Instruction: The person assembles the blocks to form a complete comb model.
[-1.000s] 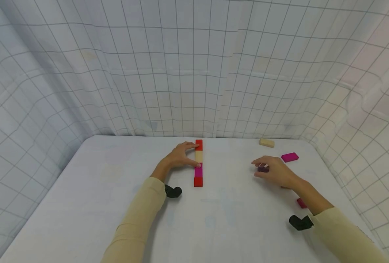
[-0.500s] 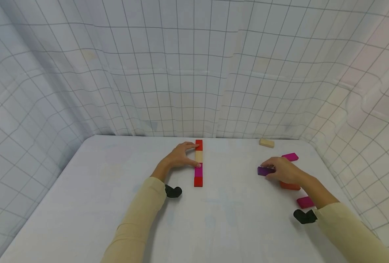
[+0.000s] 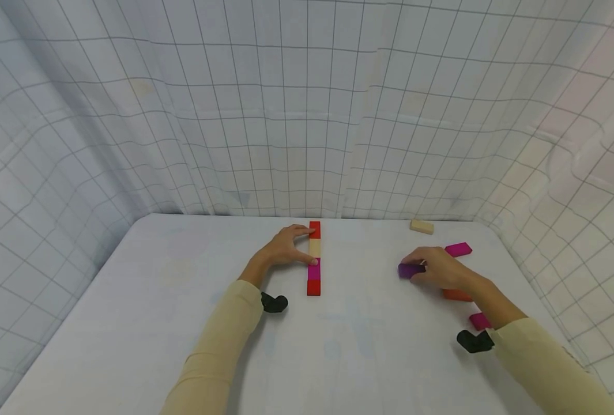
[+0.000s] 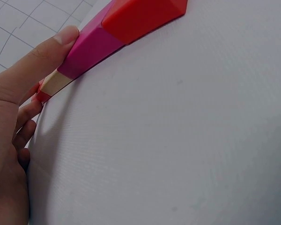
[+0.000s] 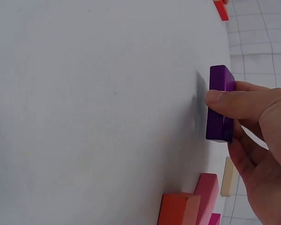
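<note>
The right hand is gripping the purple block, with the thumb pressing on one long side and fingers pressing on the other. The block is lying flat-ways in the grip and seems to be hanging just over the bench, since its shadow is showing a little apart from it.

The purple block is looking light and stiff, maybe painted wood. It is shining a bit, so it is probably feeling smooth and could be slipping if the pinch is too loose. It isn't looking easy to break. The best place for holding it is around the middle of its long sides, and that is about where the thumb is sitting. Holding it there is leaving one end sticking out free.

The left hand is staying loose and spread, not squeezing. Its thumb is touching the pink block, and a finger is touching the far red block. A tan block is sitting between those two, and a near red block is ending the line. These are looking light too, so a hard push could be sliding them crooked; a soft touch is suiting them.

Near the right arm, an orange block is lying on the bench.
</note>
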The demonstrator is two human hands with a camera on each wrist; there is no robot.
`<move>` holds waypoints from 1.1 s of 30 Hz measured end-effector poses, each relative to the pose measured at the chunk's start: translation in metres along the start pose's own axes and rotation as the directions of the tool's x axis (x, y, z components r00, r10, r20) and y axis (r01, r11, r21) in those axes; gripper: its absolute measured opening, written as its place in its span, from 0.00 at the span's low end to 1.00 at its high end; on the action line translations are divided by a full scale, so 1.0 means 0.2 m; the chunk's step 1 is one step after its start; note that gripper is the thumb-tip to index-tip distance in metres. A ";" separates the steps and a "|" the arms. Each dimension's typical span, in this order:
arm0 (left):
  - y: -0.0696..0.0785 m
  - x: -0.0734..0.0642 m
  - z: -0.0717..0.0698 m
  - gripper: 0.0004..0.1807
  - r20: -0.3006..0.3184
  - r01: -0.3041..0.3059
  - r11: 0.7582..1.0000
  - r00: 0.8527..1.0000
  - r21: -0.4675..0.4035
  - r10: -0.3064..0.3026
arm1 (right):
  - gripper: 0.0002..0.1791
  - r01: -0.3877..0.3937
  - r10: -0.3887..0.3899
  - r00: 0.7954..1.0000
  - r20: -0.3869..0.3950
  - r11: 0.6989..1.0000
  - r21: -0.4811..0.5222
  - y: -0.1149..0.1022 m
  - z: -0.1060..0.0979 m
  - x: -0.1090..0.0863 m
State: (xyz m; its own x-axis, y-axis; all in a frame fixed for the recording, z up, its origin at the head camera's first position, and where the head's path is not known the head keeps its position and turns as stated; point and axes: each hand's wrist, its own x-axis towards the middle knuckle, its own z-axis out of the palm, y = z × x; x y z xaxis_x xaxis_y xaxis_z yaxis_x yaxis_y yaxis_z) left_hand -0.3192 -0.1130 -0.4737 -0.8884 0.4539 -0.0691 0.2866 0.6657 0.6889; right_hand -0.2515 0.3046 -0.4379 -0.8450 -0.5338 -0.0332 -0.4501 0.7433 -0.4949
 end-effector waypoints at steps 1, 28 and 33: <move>0.00 0.00 0.00 0.50 0.000 -0.001 1.000 1.000 0.000 0.001 | 0.21 0.007 -0.007 1.000 -0.001 1.000 0.005 -0.01 0.00 0.01; 0.00 0.00 0.00 0.49 -0.005 -0.009 1.000 1.000 -0.006 0.009 | 0.19 0.243 -0.243 0.967 0.078 0.970 0.019 -0.33 0.07 0.15; 0.00 0.00 0.00 0.50 0.000 -0.007 1.000 1.000 0.010 0.007 | 0.19 0.254 -0.254 0.960 0.116 0.967 0.017 -0.41 0.11 0.17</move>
State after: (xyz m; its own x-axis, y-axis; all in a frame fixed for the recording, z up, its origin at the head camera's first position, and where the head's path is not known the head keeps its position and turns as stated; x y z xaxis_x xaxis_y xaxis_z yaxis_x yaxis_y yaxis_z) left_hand -0.3204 -0.1136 -0.4736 -0.8865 0.4582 -0.0641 0.2962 0.6685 0.6821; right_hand -0.2366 0.2167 -0.4172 -0.6633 -0.7484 -0.0071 -0.6450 0.5764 -0.5017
